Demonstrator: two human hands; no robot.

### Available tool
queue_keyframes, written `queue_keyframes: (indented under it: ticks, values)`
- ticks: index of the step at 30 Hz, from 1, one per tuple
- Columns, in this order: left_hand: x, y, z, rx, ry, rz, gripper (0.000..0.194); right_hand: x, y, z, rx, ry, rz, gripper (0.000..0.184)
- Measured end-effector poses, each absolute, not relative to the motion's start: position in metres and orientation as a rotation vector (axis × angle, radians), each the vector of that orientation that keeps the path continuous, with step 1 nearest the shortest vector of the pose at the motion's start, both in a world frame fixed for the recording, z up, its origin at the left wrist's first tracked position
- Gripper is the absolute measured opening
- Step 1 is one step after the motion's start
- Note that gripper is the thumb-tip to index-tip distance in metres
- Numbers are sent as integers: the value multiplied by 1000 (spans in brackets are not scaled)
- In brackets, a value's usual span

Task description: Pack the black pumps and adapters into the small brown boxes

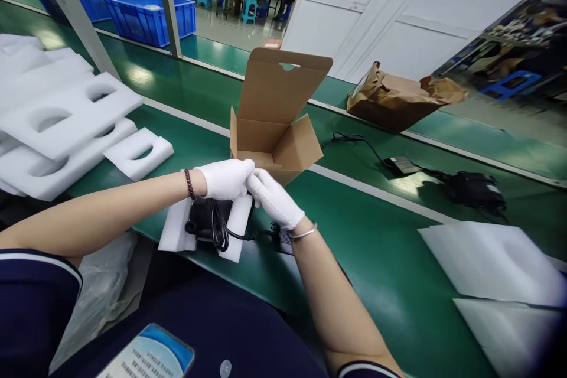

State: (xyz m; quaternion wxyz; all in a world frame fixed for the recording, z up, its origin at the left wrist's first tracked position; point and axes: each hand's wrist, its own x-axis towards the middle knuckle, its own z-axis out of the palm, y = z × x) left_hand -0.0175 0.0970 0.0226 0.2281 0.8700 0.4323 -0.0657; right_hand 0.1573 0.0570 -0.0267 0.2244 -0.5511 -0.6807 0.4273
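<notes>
Left hand (227,179) and right hand (275,198), white-gloved, meet with fingers curled, anything held hidden, over a black device (207,220) between foam pieces (240,223), near an open box (264,134).

A long green bench (372,271) runs across the view, divided lengthwise by pale strips (376,192). On its near band, a pile of white foam sheets (66,112) with cut-outs lies at the left, a smaller foam piece (128,159) just beside it. Close to the near edge sits a black device (206,215) between two foam blocks (176,230), its cable (220,227) looped in front. An open cardboard box (283,88) stands behind them. More white sheets (496,260) lie at the right. Past the strip rest another black device (476,189) and a corded adapter (401,166). A crumpled brown paper package (390,94) sits farther back, apparently across the next strip, though its underside is hard to make out.
</notes>
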Motion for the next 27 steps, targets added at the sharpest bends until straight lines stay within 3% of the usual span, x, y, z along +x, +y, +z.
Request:
queue_keyframes:
  ticks: [3,8,14,17,20,23,24,27]
  values:
    - [-16,97,24,2357,1229,-184,26,152,69,-53,-1256,-1705,1494,53]
    - [-12,88,25,2483,1341,-375,24,156,70,-62,-1186,-1694,1545,43]
    - [-14,91,2,2573,1227,-359,21,167,25,-59,-1551,-1705,1197,45]
    - [-24,92,5,2590,1111,-188,14,170,-10,-54,-1731,-1919,1057,31]
    - [-56,83,9,2481,1081,332,18,169,-32,-51,-1692,-2147,1010,36]
    - [-107,55,-5,2069,1466,988,29,165,-36,-55,-1706,-1918,1247,32]
    - [-123,42,-14,1924,1629,1085,29,163,-33,-57,-1734,-1802,1297,39]
    - [-151,5,-48,1783,1758,764,20,157,-13,-65,-1673,-1801,1261,64]
